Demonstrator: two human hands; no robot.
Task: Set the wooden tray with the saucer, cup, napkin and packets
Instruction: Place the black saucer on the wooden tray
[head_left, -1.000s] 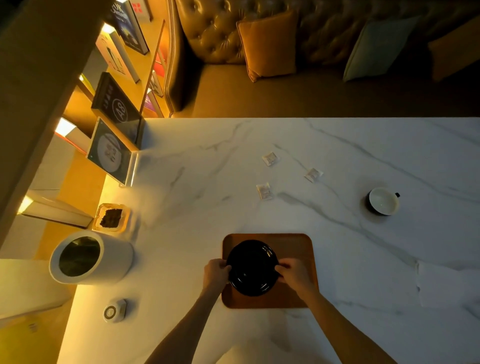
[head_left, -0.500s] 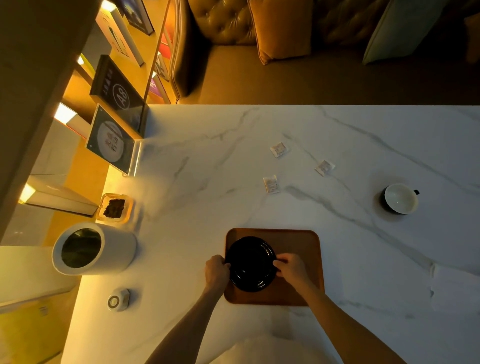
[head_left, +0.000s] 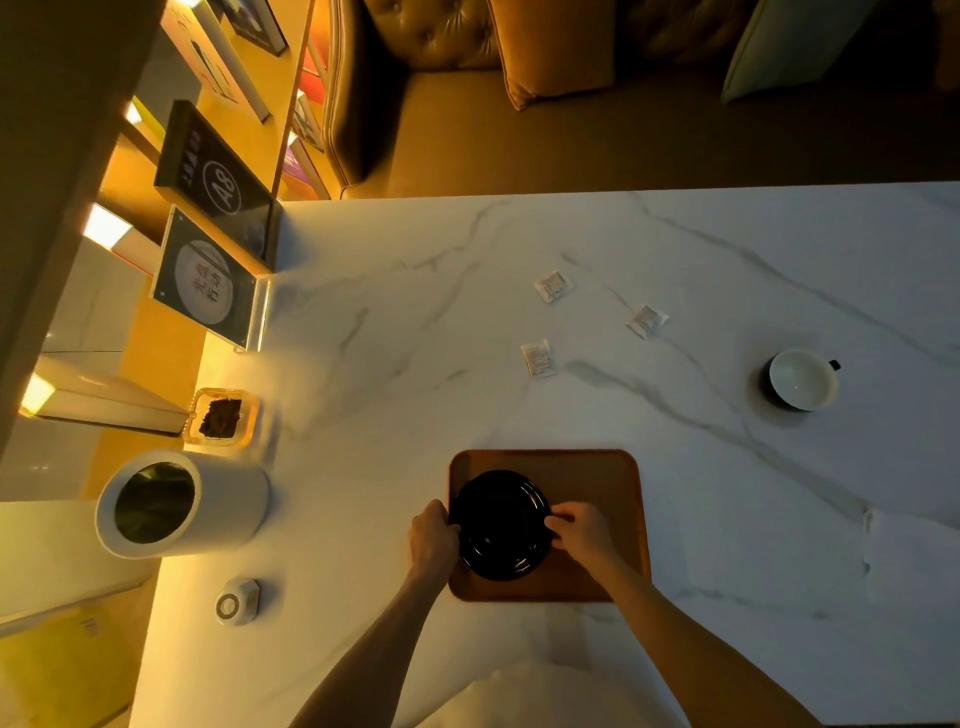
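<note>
- Head view: a person's left hand (head_left: 434, 538) and right hand (head_left: 584, 530) both pinch the rim of a black saucer (head_left: 500, 525), fingers curled closed on its opposite edges, as it sits on the left half of the wooden tray (head_left: 597, 483).
- Against the frame half a second earlier, the grip and the saucer's place on the tray are unchanged; the scene merely sits a little further right and lower in the picture, so more of the sofa has dropped from view.
- Beyond the tray, three small white paper packets (head_left: 554, 286) (head_left: 647, 320) (head_left: 538, 358) lie apart on the white, grey-veined marble bench (head_left: 363, 415).
- A white-lined cup (head_left: 801, 379) with a dark handle stands well to the right, clear of the tray.
- A pale folded napkin (head_left: 909, 558) lies at the bench's right edge, hard to tell from the marble.
- At the left edge stand a white cylindrical container (head_left: 182, 504) with a dark interior, a square glass dish (head_left: 222, 417) of dark material, a small round-faced device (head_left: 236, 603) and an acrylic sign holder (head_left: 208, 283).
- A tufted leather sofa (head_left: 415, 47) with cushions lies beyond the bench.
- Nothing lies between the hands and the cup or the packets.
- The tray is smooth, reddish-brown, with rounded corners; the saucer is glossy and ringed.
</note>
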